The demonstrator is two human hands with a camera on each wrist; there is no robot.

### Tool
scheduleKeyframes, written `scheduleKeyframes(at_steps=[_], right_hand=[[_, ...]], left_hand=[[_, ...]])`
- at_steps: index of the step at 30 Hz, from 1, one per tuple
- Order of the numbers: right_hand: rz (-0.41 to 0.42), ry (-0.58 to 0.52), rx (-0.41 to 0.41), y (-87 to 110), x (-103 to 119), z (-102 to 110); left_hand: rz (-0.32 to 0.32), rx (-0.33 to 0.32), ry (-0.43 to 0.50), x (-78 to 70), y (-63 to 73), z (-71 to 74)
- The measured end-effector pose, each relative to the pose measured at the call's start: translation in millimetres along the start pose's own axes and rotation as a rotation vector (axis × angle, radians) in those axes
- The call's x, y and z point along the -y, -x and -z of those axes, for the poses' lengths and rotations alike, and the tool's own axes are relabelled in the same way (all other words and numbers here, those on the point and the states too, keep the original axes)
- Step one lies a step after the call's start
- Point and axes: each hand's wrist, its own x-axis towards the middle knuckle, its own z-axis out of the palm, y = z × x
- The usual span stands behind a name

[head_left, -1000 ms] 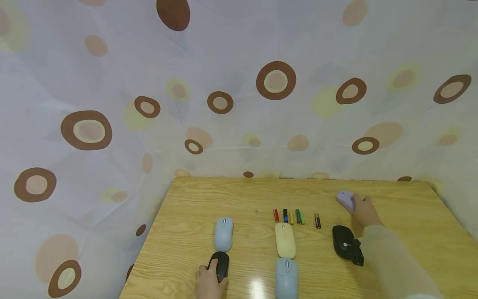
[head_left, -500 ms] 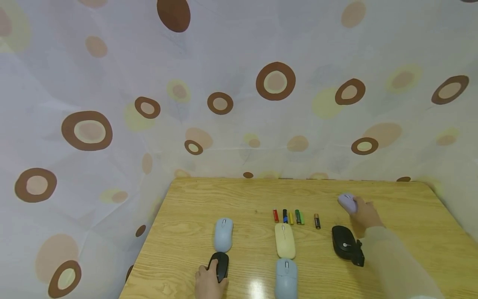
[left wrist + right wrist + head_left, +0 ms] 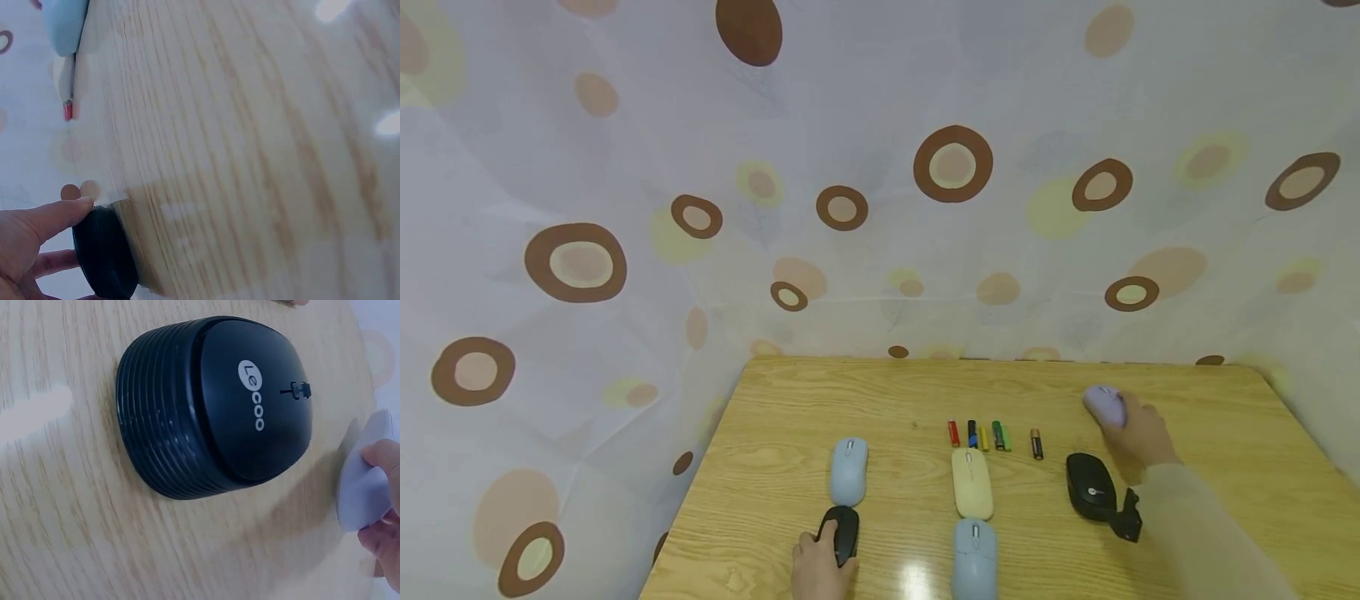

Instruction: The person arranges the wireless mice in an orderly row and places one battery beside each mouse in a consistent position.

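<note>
At the front left of the table, my left hand [image 3: 822, 568] grips a black computer mouse [image 3: 847, 533]; in the left wrist view thumb and fingers hold its sides [image 3: 105, 253]. A light blue mouse [image 3: 849, 471] lies just beyond its front end. Over at the back right, my right hand [image 3: 1144, 432] holds a lilac mouse [image 3: 1105, 406] between thumb and fingers, also seen in the right wrist view as a lilac mouse [image 3: 365, 487] with a shadow beside it. A black mouse marked "Lecoo" [image 3: 244, 406] lies nearer the body, beside the right forearm.
A yellow mouse [image 3: 972, 483] lies mid-table with another light blue mouse [image 3: 975, 558] before it. Several coloured batteries [image 3: 984, 437] stand in a row behind, and a single black-and-copper battery [image 3: 1037, 444] lies to their right. Patterned sheeting [image 3: 880, 250] surrounds the wooden table [image 3: 820, 383].
The right hand and the lilac mouse have shifted slightly to the right, and the mouse has turned a little. The left hand and its black mouse have stayed in place.
</note>
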Motion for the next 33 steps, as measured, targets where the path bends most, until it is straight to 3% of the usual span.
scheduleKeyframes(at_steps=[4,11,22,33], right_hand=[[-0.018,-0.011,-0.076,1.9,7.7,6.7],[-0.084,-0.024,-0.102,10.8,24.7,20.2],[-0.134,-0.05,-0.184,62.5,62.8,27.5],[-0.189,-0.047,-0.08,113.0,78.3,16.0]], left_hand=[[0.011,0.017,0.003,-0.3,-1.1,0.8],[0.013,0.021,-0.001,-0.9,-0.9,1.7],[0.019,0.019,-0.011,-1.3,-0.3,1.5],[0.026,0.035,-0.007,-1.6,-1.1,2.2]])
